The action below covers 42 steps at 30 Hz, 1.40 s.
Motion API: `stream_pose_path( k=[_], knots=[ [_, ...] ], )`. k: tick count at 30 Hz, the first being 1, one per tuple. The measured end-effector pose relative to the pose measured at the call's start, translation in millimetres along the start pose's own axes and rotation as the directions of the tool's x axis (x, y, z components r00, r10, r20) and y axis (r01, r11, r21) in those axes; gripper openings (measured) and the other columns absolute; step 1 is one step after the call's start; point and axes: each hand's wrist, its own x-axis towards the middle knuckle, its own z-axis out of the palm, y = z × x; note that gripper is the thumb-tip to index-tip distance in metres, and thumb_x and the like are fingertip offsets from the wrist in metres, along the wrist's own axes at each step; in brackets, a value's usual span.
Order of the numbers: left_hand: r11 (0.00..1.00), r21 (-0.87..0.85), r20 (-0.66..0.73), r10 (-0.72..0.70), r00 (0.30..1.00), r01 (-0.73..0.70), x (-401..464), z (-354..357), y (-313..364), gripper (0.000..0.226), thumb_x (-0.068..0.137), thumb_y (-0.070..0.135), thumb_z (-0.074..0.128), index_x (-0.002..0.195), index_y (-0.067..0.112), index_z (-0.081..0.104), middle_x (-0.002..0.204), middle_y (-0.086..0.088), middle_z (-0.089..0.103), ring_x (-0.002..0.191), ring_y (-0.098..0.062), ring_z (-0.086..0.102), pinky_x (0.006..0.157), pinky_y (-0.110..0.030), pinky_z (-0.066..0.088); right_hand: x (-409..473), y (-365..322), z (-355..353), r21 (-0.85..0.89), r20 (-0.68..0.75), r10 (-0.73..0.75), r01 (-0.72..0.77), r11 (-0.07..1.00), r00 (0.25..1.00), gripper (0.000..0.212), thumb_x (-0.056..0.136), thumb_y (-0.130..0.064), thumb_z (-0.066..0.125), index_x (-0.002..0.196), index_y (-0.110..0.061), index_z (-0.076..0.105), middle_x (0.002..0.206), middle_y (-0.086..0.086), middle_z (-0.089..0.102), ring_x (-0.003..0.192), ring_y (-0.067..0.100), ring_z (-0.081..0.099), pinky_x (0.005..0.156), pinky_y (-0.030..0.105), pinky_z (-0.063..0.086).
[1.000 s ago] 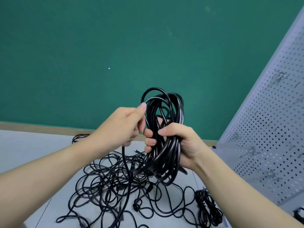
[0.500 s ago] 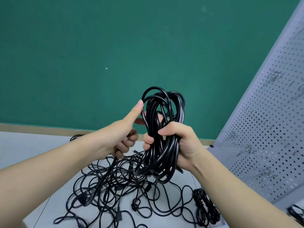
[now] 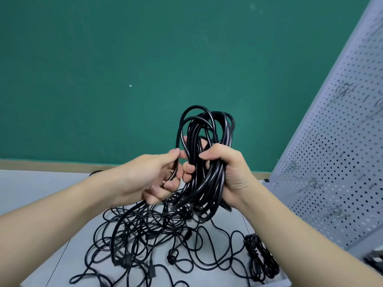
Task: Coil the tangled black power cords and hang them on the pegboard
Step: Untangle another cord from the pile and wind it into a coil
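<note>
While raised, fists (image 3: 226, 172) round coil (image 3: 205, 162).

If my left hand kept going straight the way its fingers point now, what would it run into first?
Probably the coil of black cord that the right hand grips. The left hand already pinches one strand and points right at that bundle, almost touching it, though depth is hard to judge.

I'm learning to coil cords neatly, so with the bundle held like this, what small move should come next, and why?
Probably the left hand should lay the strand it pinches as another loop into the coil that the right hand grips. That strand still trails down into the tangled cords on the table, so the coil looks unfinished and unready for the pegboard.
</note>
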Motion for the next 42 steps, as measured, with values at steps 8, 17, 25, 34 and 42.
stream_pose_path(
  k=[8,17,25,34,42],
  knots=[
    [0.732,0.643,-0.147,0.408,0.901,-0.227,3,0,-13,0.04,0.102,0.052,0.048,0.077,0.022,0.059,0.056,0.011,0.036,0.053,-0.014,0.031,0.054,-0.03,0.028,2,-18,-9,-0.113,-0.23,-0.225,0.204,0.972,0.947,0.01,0.062,-0.013,0.067,0.064,-0.017,0.076,0.088,0.012,0.04,0.065,0.018,0.037,0.067,0.033,0.033],
    [0.736,0.571,0.073,0.395,0.916,-0.364,-5,13,-2,0.047,0.108,0.043,0.045,0.065,0.032,0.059,0.057,-0.002,0.027,0.054,-0.022,0.023,0.051,-0.031,0.022,-7,-16,-14,-0.115,-0.139,-0.12,0.104,0.988,0.983,0.031,0.068,-0.012,0.055,0.096,-0.001,0.059,0.098,0.015,0.071,0.079,0.027,0.067,0.077,0.04,0.054],
    [0.897,0.335,0.057,0.287,0.956,-0.29,-5,16,6,0.047,0.107,0.036,0.047,0.062,0.024,0.053,0.054,0.0,0.023,0.049,-0.015,0.016,0.044,-0.022,0.019,-8,-20,-14,0.128,0.008,-0.063,0.062,0.99,0.998,0.035,0.062,-0.024,0.066,0.088,-0.011,0.046,0.085,0.005,0.053,0.07,0.019,0.045,0.074,0.034,0.047],
    [0.651,0.735,-0.124,0.404,0.906,-0.189,-12,4,7,0.061,0.087,0.069,0.052,0.074,0.01,0.056,0.053,0.007,0.033,0.049,-0.012,0.027,0.048,-0.025,0.023,-8,-29,-11,0.12,-0.058,-0.167,0.173,0.978,0.984,0.048,0.056,-0.015,0.07,0.079,-0.019,0.028,0.076,0.0,0.038,0.063,0.015,0.023,0.066,0.028,0.025],
    [0.598,0.726,-0.037,0.527,0.849,-0.339,-35,-22,20,0.031,0.094,0.047,0.058,0.076,0.023,0.064,0.055,0.008,0.032,0.052,-0.011,0.025,0.049,-0.021,0.025,-12,-46,-46,-0.04,-0.219,-0.237,0.233,0.972,0.947,0.035,0.07,-0.018,0.077,0.073,-0.02,0.042,0.08,0.003,0.048,0.059,0.014,0.033,0.061,0.028,0.031]
  ],
)
